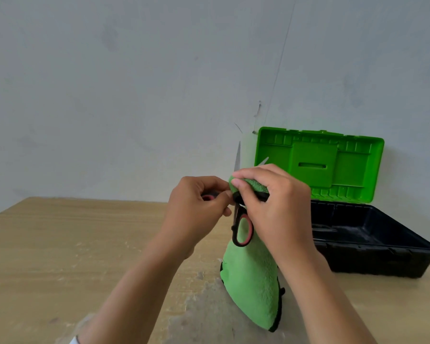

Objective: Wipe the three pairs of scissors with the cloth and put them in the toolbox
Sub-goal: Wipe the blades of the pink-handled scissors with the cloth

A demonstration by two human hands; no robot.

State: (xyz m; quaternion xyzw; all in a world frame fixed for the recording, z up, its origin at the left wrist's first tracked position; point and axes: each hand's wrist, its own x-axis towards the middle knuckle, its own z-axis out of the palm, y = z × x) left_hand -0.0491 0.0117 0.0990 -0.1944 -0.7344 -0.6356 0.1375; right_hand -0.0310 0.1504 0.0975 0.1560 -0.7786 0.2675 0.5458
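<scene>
Left hand (196,207) pinching one scissors (241,219) handle, blades spread, pointing up. Right hand (271,204) fingers pressing green cloth (253,281) around pivot. Toolbox (372,244) open behind, on table (60,256).

Toolbox (372,247) open, lid (318,165) upright

I can read no words, numbers, brand marks or signs anywhere here, neither on the toolbox (318,167) at the right of the frame nor on the cloth (252,281) below centre.
</scene>
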